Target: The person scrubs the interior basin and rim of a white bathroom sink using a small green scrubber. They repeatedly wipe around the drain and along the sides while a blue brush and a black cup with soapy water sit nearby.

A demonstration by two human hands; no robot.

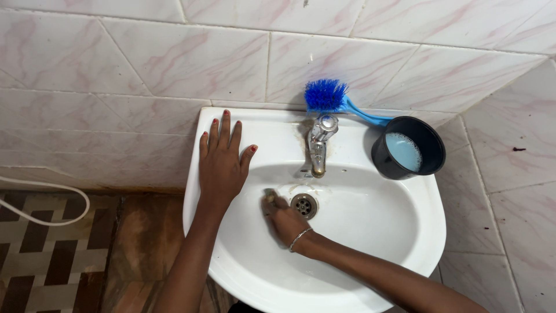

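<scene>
White glazed ceramic forms the oval wall-hung sink (pixel 405 243) I work in. My left hand (pixel 222 162) lies flat, fingers spread, on the rim at 10 o'clock, holding nothing. My right hand (pixel 288 219) is closed around a small brownish scrubbing pad (pixel 270 196), pressed to the basin just at 9 o'clock of the metal drain (pixel 304 205). Brown staining remains below the chrome tap (pixel 319 145); the lower basin looks clean. At 2 o'clock stand a black cup of soapy water (pixel 408 148) and a blue brush (pixel 330 97).

We note a glossy white ceramic basin (pixel 370 232), a tarnished chrome metal tap (pixel 319 145), a blue plastic bristle brush (pixel 330 97), and glossy marbled wall tiles (pixel 145 64).
</scene>
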